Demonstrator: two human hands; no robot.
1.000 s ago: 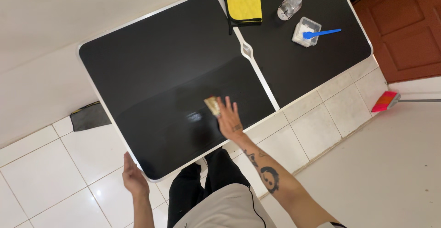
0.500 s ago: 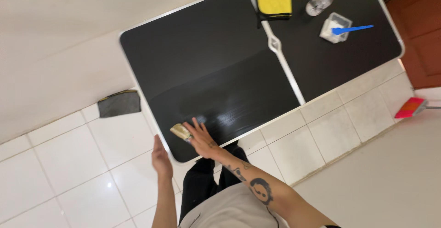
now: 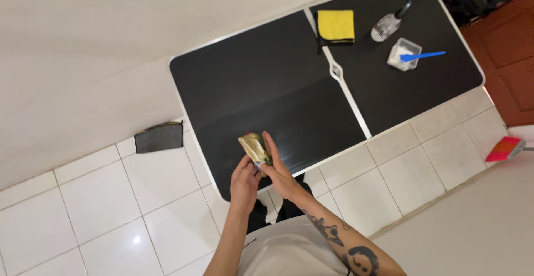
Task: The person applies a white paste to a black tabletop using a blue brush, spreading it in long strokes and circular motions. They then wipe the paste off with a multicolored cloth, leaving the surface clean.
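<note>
A small yellowish sponge [image 3: 253, 147] with a dark green side is held up over the near edge of the black folding table [image 3: 267, 87]. My right hand [image 3: 278, 170] has its fingers along the sponge's right side. My left hand [image 3: 243, 182] grips its lower end from beneath. Both hands meet just in front of my body.
At the table's far end lie a folded yellow cloth [image 3: 336, 25], a clear spray bottle [image 3: 388, 24] on its side and a clear tub [image 3: 403, 54] with a blue utensil. A dark mat [image 3: 159, 137] lies on the white tile floor by the wall. A red object [image 3: 503, 148] sits at right.
My right hand slid the sponge leftward across the table to its near edge, then lifted it. My left hand came up from my side and took hold of it.
</note>
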